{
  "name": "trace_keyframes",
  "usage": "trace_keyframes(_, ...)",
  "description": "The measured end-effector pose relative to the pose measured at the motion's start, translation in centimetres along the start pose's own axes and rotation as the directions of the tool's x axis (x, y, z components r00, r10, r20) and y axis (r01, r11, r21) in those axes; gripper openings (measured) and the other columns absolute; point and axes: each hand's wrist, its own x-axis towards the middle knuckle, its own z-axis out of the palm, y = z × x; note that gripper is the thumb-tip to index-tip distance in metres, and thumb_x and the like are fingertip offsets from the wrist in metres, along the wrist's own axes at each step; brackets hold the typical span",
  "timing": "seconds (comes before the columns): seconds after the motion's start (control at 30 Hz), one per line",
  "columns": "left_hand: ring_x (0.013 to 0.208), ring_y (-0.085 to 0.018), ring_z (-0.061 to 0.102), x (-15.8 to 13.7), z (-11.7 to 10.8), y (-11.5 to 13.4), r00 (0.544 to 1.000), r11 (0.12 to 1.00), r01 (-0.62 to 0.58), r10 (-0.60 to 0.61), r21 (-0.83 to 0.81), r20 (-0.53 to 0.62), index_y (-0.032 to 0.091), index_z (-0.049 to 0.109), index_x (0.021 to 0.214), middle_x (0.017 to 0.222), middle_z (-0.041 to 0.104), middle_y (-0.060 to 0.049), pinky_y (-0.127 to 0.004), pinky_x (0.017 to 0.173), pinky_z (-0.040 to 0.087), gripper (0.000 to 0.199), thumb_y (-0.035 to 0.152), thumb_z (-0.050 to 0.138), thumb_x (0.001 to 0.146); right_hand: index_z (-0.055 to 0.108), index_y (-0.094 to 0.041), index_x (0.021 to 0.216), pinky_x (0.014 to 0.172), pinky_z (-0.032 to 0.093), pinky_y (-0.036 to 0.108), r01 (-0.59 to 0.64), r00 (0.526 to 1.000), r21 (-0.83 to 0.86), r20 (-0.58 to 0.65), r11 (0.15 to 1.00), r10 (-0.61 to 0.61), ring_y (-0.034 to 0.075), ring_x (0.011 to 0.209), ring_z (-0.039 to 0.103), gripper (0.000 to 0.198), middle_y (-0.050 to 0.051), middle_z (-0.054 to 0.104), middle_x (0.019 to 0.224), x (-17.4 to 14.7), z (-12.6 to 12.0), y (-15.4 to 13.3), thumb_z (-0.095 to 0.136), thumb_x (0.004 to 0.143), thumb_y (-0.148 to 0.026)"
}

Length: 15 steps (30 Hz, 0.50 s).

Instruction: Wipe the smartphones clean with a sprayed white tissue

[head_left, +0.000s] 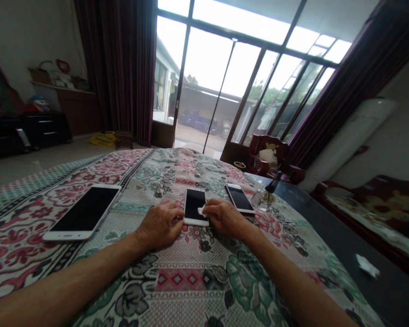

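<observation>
A white-framed smartphone (193, 200) with a dark screen lies face up on the patterned tablecloth (184, 277), between my two hands. With curled fingers, my left hand (162, 223) grips its left edge near the lower corner. My right hand (225, 218) pinches a small white tissue (201, 210) against the right side of the screen. To the left lies a larger white phone (85, 211), screen up. Another white phone (240, 199) rests just beyond my right hand, tilted in angle.
A clear glass bottle (263, 200) with a dark top stands right of the phones. Farther right, a crumpled white tissue (367, 265) lies on a dark surface (330, 240). Beyond the table are a carved wooden chair (264, 152), dark curtains (121, 68) and a glass door.
</observation>
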Motion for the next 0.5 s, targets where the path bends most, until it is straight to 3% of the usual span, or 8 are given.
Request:
trace_keyframes(0.2,0.075,-0.019,0.05,-0.2,0.0,0.1,0.982,0.982,-0.186,0.186,0.006,-0.002,0.018,0.066,0.077,0.073,0.058,-0.004,-0.032,0.068,0.044,0.016,0.019,0.053,0.085,0.069,-0.022,0.096,0.08,0.043,0.029,0.003,1.0,0.016,-0.005,1.0,-0.003,0.016,0.087,0.056,0.029,0.006,0.065,0.096,-0.2,0.0,0.1,0.043,0.087,-0.011)
trace_keyframes(0.5,0.065,-0.016,0.051,-0.2,0.2,0.0,0.956,0.952,-0.292,0.29,0.085,0.039,0.017,0.062,0.075,0.067,0.06,-0.001,-0.03,0.065,0.044,0.018,0.017,0.049,0.087,0.068,-0.023,0.104,0.084,0.04,0.03,0.016,1.0,-0.014,0.01,1.0,-0.016,0.017,0.091,0.055,0.035,0.005,0.065,0.106,0.9,0.7,-0.4,0.043,0.085,-0.007)
